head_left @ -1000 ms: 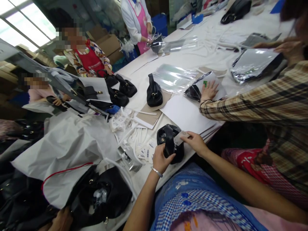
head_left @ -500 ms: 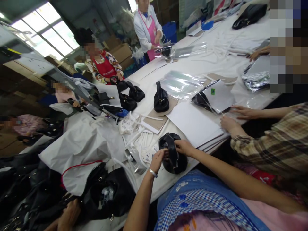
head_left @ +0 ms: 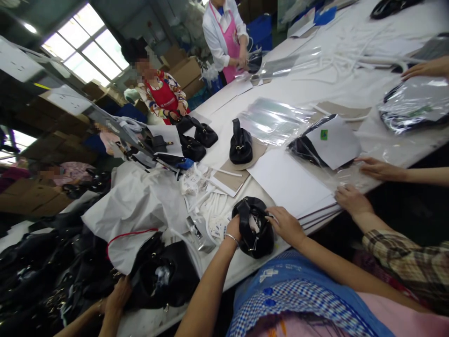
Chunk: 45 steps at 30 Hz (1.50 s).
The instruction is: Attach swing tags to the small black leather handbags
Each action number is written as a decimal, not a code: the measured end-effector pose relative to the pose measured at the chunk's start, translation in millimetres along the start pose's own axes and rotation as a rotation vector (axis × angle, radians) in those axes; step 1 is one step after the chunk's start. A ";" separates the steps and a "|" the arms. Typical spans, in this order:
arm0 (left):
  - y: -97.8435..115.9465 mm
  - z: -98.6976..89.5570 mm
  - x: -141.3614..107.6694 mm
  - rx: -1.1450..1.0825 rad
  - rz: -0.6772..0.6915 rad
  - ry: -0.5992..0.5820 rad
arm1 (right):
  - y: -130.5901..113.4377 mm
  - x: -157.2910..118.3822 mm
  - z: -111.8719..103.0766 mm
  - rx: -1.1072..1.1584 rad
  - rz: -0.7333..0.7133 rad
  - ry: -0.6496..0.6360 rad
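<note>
A small black handbag (head_left: 257,245) stands on the table's near edge with its mouth open towards me. Its broad handle arches over the opening, and something pale with a thin cord shows inside. My left hand (head_left: 233,229), with a silver bracelet at the wrist, is closed on the bag's left side; its fingertips are hidden behind the handle and rim. On the opposite side, my right hand (head_left: 286,225) pinches the rim between thumb and fingers. White paper tags with cords (head_left: 218,217) lie just beyond the bag, to the left.
White sheets (head_left: 291,180) are stacked to the right, beside a co-worker's hands (head_left: 354,199) at a clear-bagged handbag (head_left: 307,145). Another black handbag (head_left: 240,146) stands ahead. At left, a person's hand (head_left: 119,295) touches a large heap of black bags (head_left: 45,262).
My left hand has moved deeper behind the handle, and the bag's mouth is wider, showing the pale contents. My right hand has shifted slightly right along the rim. The view has turned a little left.
</note>
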<state>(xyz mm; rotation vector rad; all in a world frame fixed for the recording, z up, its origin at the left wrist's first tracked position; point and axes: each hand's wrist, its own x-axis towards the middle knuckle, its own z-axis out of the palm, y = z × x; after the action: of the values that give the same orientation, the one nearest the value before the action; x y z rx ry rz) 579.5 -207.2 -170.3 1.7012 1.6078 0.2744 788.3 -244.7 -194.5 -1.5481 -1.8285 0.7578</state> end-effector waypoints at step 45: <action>-18.3 12.7 -4.1 -0.788 -0.237 -0.031 | 8.3 55.9 0.6 0.150 -0.418 -0.630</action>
<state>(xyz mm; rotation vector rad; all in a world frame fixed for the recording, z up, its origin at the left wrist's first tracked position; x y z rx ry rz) 572.8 -217.4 -189.4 0.9023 1.3931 0.6554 786.2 -188.2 -196.1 -0.8255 -2.3648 1.2274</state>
